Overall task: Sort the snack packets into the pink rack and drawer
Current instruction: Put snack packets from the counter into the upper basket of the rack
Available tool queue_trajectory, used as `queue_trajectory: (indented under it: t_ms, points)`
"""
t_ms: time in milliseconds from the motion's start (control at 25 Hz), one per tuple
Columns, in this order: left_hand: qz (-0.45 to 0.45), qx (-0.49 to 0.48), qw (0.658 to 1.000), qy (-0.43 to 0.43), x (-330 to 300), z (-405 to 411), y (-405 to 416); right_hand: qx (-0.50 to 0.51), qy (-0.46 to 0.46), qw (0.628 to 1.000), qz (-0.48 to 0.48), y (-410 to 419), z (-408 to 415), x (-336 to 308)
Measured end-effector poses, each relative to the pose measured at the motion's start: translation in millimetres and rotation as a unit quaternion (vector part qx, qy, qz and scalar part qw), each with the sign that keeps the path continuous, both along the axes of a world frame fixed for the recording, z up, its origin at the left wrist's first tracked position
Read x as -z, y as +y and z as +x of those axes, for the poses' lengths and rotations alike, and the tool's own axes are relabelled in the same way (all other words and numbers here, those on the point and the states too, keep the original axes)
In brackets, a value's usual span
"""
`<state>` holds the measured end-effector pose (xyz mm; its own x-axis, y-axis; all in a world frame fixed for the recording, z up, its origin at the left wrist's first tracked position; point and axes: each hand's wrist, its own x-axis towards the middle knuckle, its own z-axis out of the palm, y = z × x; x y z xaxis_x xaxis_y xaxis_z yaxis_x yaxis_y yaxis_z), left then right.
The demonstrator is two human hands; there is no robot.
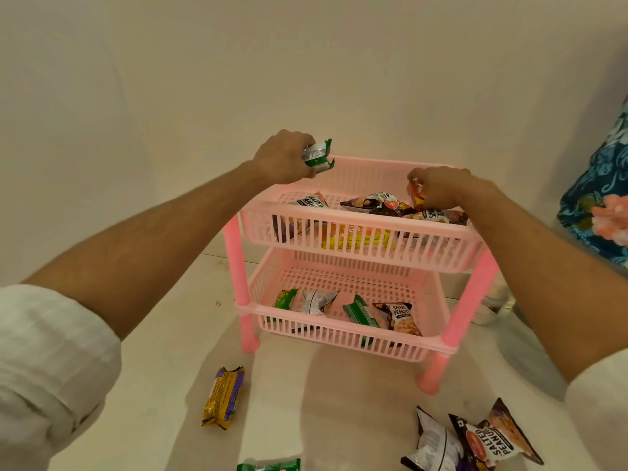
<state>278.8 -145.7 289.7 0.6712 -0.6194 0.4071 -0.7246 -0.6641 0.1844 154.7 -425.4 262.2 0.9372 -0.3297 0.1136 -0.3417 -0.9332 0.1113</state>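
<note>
Head view: two hands load a pink snack rack

Head camera looks down as a person works at the pink rack (353, 229) on a pale floor. The left hand (282, 158) is closed around a green-and-silver packet (317, 157), held just above the top tray's back left corner. The right hand (441, 188) reaches into the top tray, fingers pinched on an orange packet (417, 193) among other packets. More packets lie in the lower tray, and a yellow-and-purple bar (224, 397) and a peanut packet (492, 436) wait on the floor in front.

These foil packets look light, crinkly and slick, with crushable contents; a gentle pinch at a sealed edge seems the safest hold.

No drawer is in view. The bottom edge cuts off a green packet (268, 465). Slats hide part of the top tray's contents, and several labels are too small to read.
</note>
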Motion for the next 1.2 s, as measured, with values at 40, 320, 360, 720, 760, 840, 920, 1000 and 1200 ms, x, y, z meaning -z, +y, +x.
queue_trajectory:
  t_ms: [40, 320, 360, 720, 760, 840, 920, 1000, 1200]
  points:
    - [0.012, -0.011, 1.0, 0.008, 3.2, 6.3, -1.1, -0.002, 0.002, 1.0, -0.002, 0.4, -0.5, -0.8]
    - [0.093, -0.057, 0.992, 0.057, 22.5, 37.7, -4.4, -0.044, -0.087, 0.994, -0.048, 31.9, -19.8, -23.7]
    - [0.105, -0.058, 0.991, 0.061, 24.9, 40.8, -5.6, -0.06, -0.113, 0.991, -0.048, 40.8, -25.1, -27.3]
    - [0.084, -0.057, 0.99, 0.103, 33.3, 47.6, -9.8, -0.247, -0.27, 0.926, -0.096, 143.0, -114.8, -6.3]
    - [0.061, -0.051, 0.991, 0.106, 29.4, 43.9, -9.4, -0.259, -0.27, 0.923, -0.089, 149.9, -123.9, 3.5]
    - [-0.025, -0.029, 0.992, 0.123, 21.0, 31.2, -6.0, -0.272, -0.261, 0.923, -0.074, 159.1, -138.8, 28.9]
    - [-0.125, -0.009, 0.985, 0.121, 17.2, 13.9, 1.6, -0.273, -0.245, 0.93, -0.042, 164.9, -152.1, 61.2]
    - [-0.184, 0.009, 0.98, 0.078, 19.6, -7.3, 12.6, -0.264, -0.208, 0.942, 0.024, 167.8, -162.8, 95.2]
    - [-0.243, 0.082, 0.966, 0.011, 50.2, -69.9, 36.5, -0.206, 0.004, 0.973, 0.101, 158.0, -179.4, 167.2]
